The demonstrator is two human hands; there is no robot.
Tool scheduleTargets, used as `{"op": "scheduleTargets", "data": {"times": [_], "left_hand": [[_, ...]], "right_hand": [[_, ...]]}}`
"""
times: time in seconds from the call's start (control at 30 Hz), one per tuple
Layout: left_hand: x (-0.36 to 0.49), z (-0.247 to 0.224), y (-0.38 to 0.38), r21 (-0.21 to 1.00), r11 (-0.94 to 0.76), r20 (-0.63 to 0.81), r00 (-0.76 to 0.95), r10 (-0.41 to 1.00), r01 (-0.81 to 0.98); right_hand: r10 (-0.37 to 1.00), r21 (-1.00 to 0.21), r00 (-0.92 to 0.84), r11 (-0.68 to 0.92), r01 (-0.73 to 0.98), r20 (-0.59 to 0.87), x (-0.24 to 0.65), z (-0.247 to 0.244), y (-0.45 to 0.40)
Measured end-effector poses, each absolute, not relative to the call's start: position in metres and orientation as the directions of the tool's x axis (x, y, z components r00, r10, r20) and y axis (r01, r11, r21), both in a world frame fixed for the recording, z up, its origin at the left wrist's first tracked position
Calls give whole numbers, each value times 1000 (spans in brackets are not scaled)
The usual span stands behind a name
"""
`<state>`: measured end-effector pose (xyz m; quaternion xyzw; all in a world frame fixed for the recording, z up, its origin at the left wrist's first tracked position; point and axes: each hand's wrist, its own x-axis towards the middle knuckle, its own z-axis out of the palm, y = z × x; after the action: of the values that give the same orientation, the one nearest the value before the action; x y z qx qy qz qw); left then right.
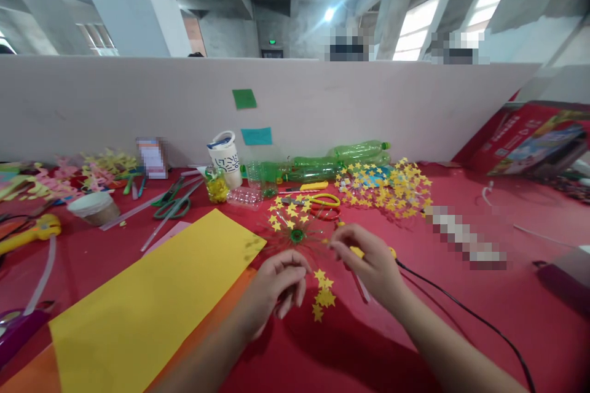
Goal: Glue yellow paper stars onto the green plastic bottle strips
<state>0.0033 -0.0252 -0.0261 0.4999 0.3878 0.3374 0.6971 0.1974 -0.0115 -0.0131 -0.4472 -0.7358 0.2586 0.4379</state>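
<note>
My left hand (279, 287) hovers just in front of a clear plastic piece cut into thin, spread strips, with a green bottle cap (297, 236) at its centre. Its fingers are curled, thumb near the index finger, and whatever they pinch does not show. Yellow paper stars (289, 210) sit on the far strips. To the right of the cap, my right hand (369, 255) has bent fingers close to the strip ends; a thing between them is too small to make out. Several loose yellow stars (324, 291) lie on the red table between my hands. Behind my right hand, a yellow tool (357, 252) is partly hidden.
Yellow paper (157, 301) covers the left front. Behind lie scissors (325, 199), a yellow cutter (314, 186), green bottles (318, 169), a white cup (225, 156) and a star-covered piece (387, 190). A black cord (465, 304) runs right. A white partition (138, 98) closes the back.
</note>
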Motion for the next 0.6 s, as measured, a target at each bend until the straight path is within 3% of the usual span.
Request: {"op": "scheduleTargets", "data": {"times": [0.13, 0.3, 0.6], "left_hand": [[4, -16, -26, 996, 69, -87, 359, 929, 64], [12, 0, -31, 953, -185, 105, 313, 944, 240], [25, -8, -25, 828, -352, 238, 294, 926, 437]], "right_hand": [[910, -825, -71, 402, 397, 409, 209, -9, 16], [968, -962, -159, 218, 163, 192, 204, -16, 36], [987, -999, -153, 45, -24, 48, 191, -14, 29]]}}
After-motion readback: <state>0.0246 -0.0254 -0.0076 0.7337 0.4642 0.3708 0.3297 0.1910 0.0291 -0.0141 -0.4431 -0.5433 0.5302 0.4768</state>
